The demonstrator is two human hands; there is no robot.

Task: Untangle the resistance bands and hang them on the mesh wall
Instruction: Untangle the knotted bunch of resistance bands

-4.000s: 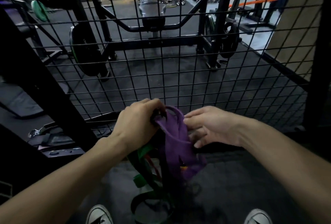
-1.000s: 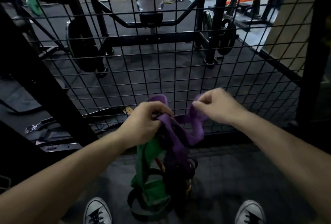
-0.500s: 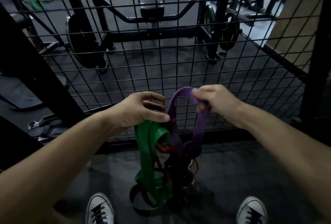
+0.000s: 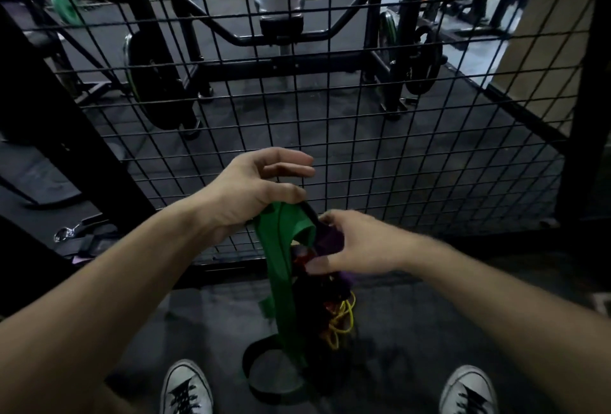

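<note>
Green band (image 4: 283, 268): it hangs from my left hand (image 4: 251, 192), draped under the thumb and heel of the palm, and falls straight down below my grip toward the floor between my shoes.
Tangle of bands (image 4: 325, 288): just right of the green band and directly under my right hand (image 4: 358, 243); black, red and purple strands are knotted together there, all still bundled and none on the mesh.
Purple band (image 4: 330, 241): a dark fold of it sits inside my right grip, touching the top edge of the green band.
Yellow band (image 4: 340, 324): thin loops dangle below my right hand, at the low right side of the tangle.
Black band (image 4: 264, 377): a wide loop lies at the bottom of the bundle, well below both hands, on the floor.
Left grip: thumb pressed down on the green band's top; the fingers above it are stretched out and loose, touching nothing.
Right grip: fingers curled into the tangle, pinching the purple fold; the frame is blurred here, so I cannot tell which other strands are caught too.
Mesh wall (image 4: 380, 162): black wire grid just beyond my knuckles, upright.
Shoes (image 4: 186, 390): white toes, one on each side below the bundle.
Weight plate (image 4: 155, 83): behind the mesh, up and left of my left hand.
</note>
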